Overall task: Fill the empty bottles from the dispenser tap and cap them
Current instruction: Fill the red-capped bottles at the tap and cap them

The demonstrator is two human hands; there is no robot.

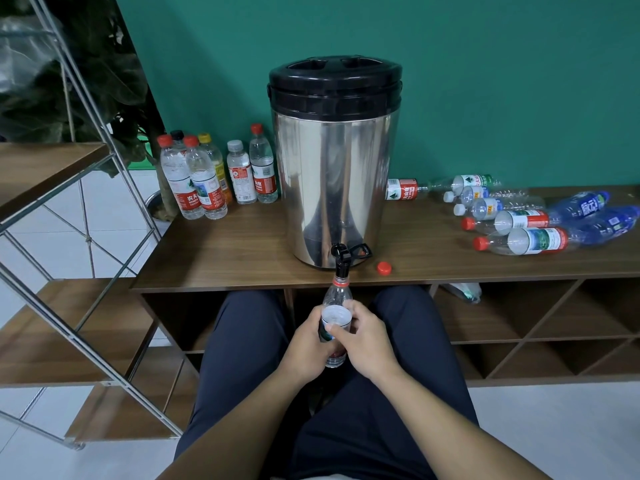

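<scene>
The bottle (335, 323) stands upright below the counter (242, 251) edge, its open neck directly under the tap (341, 259) of the steel dispenser (332, 168), long axis running toward 12 o'clock. Both hands wrap its body: the left hand (304, 348) from 9 o'clock, the right hand (367, 341) from 3 o'clock, each grip curled round the label. The tap lies at 12 o'clock from both; the right hand looks slightly nearer. A loose red cap (384, 268) waits on the counter at about 1 o'clock.
</scene>
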